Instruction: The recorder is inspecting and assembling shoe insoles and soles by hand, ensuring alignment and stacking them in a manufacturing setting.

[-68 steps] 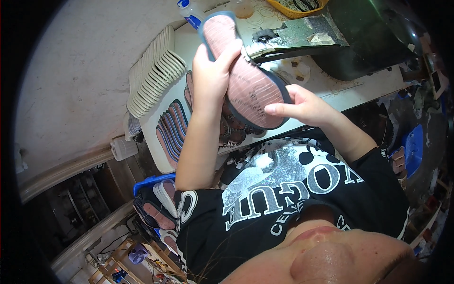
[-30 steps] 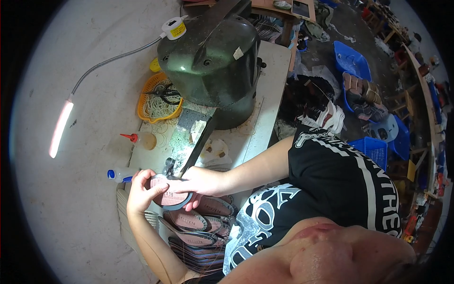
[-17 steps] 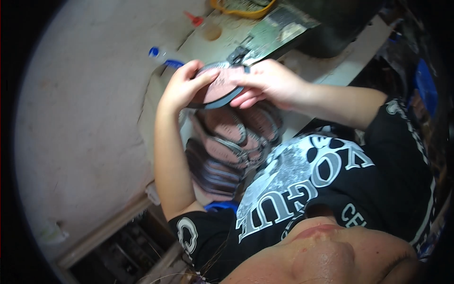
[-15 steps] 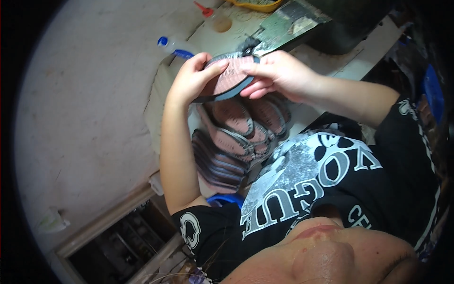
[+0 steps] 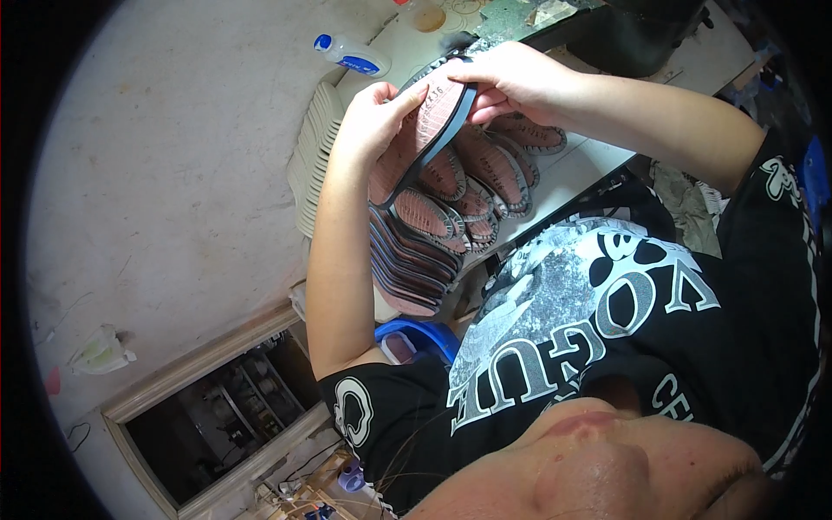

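Observation:
A pink shoe sole with a dark bluish edge is held up over the table, tilted, between both hands. My left hand grips its left side, the thumb lying on the pink face. My right hand pinches the opposite edge near the far end, fingers curled behind it. Part of the sole's far edge looks gathered, but the fingers cover much of it. Below lies a loose pile of similar pink soles with dark, ribbed edges. Nearer to me stands a neat stack of soles with dark edges.
Along the wall runs a row of cream sole-shaped pieces. Behind my hands are a white bottle with a blue cap and a cup-like container of amber liquid. A blue tub sits beneath the table's near edge.
Both hands and the sole have shifted slightly up and to the right in the picture, and the sole is tilted more steeply. The view has shifted too; both hands keep their grip.

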Available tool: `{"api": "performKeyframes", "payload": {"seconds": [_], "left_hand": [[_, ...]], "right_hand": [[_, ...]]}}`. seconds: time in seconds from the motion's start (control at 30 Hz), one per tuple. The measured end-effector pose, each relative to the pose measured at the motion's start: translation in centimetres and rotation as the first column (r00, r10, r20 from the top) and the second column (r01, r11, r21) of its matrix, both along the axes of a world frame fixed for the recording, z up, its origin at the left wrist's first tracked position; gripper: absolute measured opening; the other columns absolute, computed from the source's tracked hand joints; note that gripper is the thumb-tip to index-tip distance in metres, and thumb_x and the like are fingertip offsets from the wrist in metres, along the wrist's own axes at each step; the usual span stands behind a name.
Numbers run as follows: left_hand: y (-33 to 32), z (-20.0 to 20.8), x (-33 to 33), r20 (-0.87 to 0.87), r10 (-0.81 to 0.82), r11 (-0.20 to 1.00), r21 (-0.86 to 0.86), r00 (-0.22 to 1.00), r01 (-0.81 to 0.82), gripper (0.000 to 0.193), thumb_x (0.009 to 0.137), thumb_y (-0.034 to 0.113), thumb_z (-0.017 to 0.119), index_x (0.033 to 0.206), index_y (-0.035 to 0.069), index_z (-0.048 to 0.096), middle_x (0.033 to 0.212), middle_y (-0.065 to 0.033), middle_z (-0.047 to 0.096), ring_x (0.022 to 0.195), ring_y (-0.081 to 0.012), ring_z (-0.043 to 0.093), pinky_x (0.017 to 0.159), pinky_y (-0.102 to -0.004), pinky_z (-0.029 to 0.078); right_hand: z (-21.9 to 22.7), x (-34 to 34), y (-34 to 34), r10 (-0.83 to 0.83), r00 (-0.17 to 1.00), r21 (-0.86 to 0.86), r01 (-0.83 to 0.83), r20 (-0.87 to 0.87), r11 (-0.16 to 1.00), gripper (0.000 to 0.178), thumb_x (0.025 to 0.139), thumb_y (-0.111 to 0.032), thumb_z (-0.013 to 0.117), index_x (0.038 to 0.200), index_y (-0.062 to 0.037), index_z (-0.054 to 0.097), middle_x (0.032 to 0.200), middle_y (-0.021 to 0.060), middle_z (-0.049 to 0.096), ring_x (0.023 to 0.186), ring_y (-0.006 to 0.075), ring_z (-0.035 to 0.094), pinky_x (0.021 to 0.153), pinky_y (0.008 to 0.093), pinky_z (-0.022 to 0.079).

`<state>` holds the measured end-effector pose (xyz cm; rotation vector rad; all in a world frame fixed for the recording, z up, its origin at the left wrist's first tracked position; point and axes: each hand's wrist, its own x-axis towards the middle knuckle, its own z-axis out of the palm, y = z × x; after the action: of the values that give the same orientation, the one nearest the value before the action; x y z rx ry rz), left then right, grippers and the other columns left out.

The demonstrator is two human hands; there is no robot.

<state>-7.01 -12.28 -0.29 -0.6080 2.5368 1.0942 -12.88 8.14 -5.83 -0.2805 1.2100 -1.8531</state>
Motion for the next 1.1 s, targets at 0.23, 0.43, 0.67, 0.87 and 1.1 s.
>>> {"api": "performKeyframes", "payload": {"seconds": [0.23,0.43,0.67,0.87,1.1], "left_hand": [[0.1,-1.1,0.0,-0.019,0.058,0.997,0.044,0.998,-0.057,0.039,0.080,0.040,0.071,0.077,0.004,0.058,0.067,-0.0001,0.053,0.060,-0.0077,0.045,0.053,-0.0225,0.035],[-1.7,0.3,-2.6,-0.010,0.058,0.984,0.170,0.998,-0.056,0.029,0.082,0.035,0.069,0.079,0.008,0.059,0.067,0.0022,0.053,0.058,-0.0070,0.043,0.052,-0.0224,0.033],[1.4,1.1,-1.6,0.086,0.145,0.952,0.260,0.986,-0.163,0.037,0.086,0.040,0.064,0.087,0.003,0.062,0.072,-0.0054,0.060,0.059,-0.0139,0.057,0.053,-0.0286,0.046],[2.5,1.0,-0.8,0.114,0.229,0.888,0.384,0.967,-0.255,0.046,0.090,0.039,0.057,0.096,-0.006,0.061,0.078,-0.0173,0.066,0.063,-0.0247,0.068,0.058,-0.0350,0.059],[2.7,2.3,-0.5,0.168,0.180,0.852,0.466,0.969,-0.239,0.046,0.090,0.042,0.058,0.100,-0.003,0.063,0.077,-0.0143,0.067,0.062,-0.0205,0.067,0.055,-0.0304,0.056]], "right_hand": [[-1.4,-0.8,-1.0,-0.037,0.999,0.004,0.037,-0.034,0.999,0.035,0.089,-0.028,0.063,0.106,0.0026,0.064,0.088,0.0088,0.067,0.067,0.0084,0.065,0.060,0.0171,0.056],[-0.4,-1.5,-2.2,-0.140,0.990,-0.060,0.138,-0.029,0.989,0.033,0.089,-0.027,0.064,0.104,0.0022,0.064,0.082,0.0068,0.066,0.061,0.0067,0.063,0.056,0.0164,0.055],[0.2,-1.8,-1.1,-0.129,0.977,0.005,0.131,-0.168,0.991,0.037,0.086,-0.031,0.066,0.105,0.0011,0.064,0.088,0.0102,0.067,0.073,0.0114,0.066,0.063,0.0213,0.056],[1.0,-1.0,0.6,0.057,0.964,0.084,-0.036,-0.261,0.996,0.044,0.079,-0.033,0.072,0.106,0.0011,0.063,0.092,0.0094,0.067,0.080,0.0138,0.066,0.069,0.0252,0.055],[1.1,0.6,2.8,0.204,0.928,0.220,-0.139,-0.311,0.966,0.028,0.081,-0.030,0.071,0.098,-0.0074,0.070,0.082,0.0003,0.067,0.072,0.0057,0.059,0.056,0.0200,0.044]]}}
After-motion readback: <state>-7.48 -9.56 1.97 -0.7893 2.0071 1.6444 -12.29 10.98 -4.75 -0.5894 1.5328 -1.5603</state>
